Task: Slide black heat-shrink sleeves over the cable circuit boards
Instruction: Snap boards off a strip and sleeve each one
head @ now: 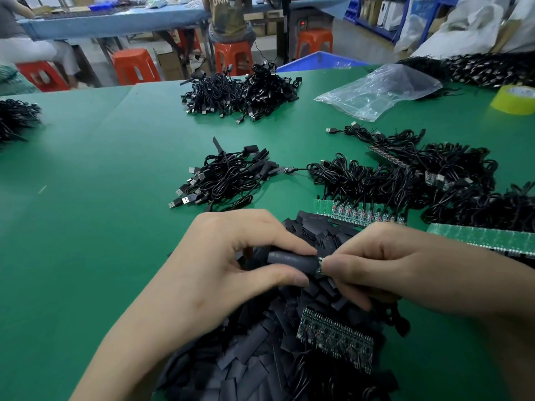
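Here we look down at a green table (101, 183) as though through the worker's own eyes. Close to us, the left hand (237, 256) pinches a black sleeve (291, 260) between thumb and forefinger, holding it level above the table. The right hand (405, 270) meets it from the other side, thumb and fingers curled around a small circuit board (320, 266). We see only a sliver of it at the sleeve's right mouth, and we cannot tell how far it sits inside. Beneath both hands lies a loose pile of flat black sleeves (260, 357), and on that pile, just below the right hand, rests a strip of joined circuit boards (335, 338). Beyond the hands, a row of boards with cables attached (362, 214) lies at the pile's far edge, with a green board panel (486, 238) to its right. Farther back sit a bundle of black cables with USB plugs (223, 178), a larger heap of cables (240, 94), a clear plastic bag (379, 88) and, at the right edge, a yellow roll of tape (515, 99).
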